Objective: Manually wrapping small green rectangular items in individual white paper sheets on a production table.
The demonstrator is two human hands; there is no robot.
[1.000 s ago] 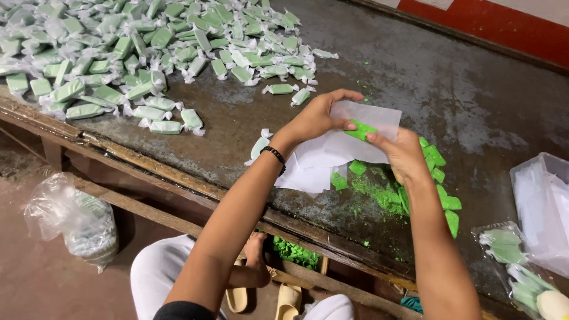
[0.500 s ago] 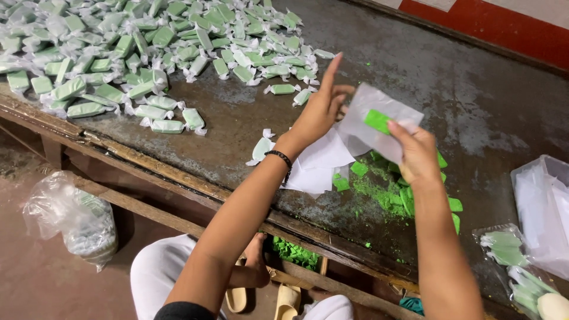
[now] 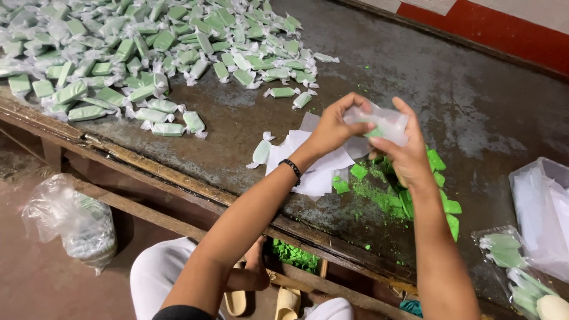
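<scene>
My left hand [image 3: 333,127] and my right hand [image 3: 403,155] are raised over the dark worktable [image 3: 450,95], both pinching one clear wrapper [image 3: 379,123] folded round a green block. My left fingers grip its left end, my right fingers its right side. Under the hands lies a small stack of white wrapper sheets [image 3: 308,163]. Bare green blocks and green crumbs [image 3: 409,189] sit to the right of the sheets. One wrapped piece [image 3: 261,152] lies just left of the stack. A wide heap of wrapped green pieces [image 3: 148,53] covers the table's far left.
A clear plastic bag [image 3: 542,207] lies at the right edge, with bagged wrapped pieces [image 3: 510,261] in front of it. A tied plastic bag [image 3: 74,222] rests on the floor at left. Wooden rails [image 3: 148,160] edge the table. Green scraps [image 3: 293,256] lie below it.
The wrapper lay open with the green block on it; now it is folded round the block, and both hands have come together on its ends.
</scene>
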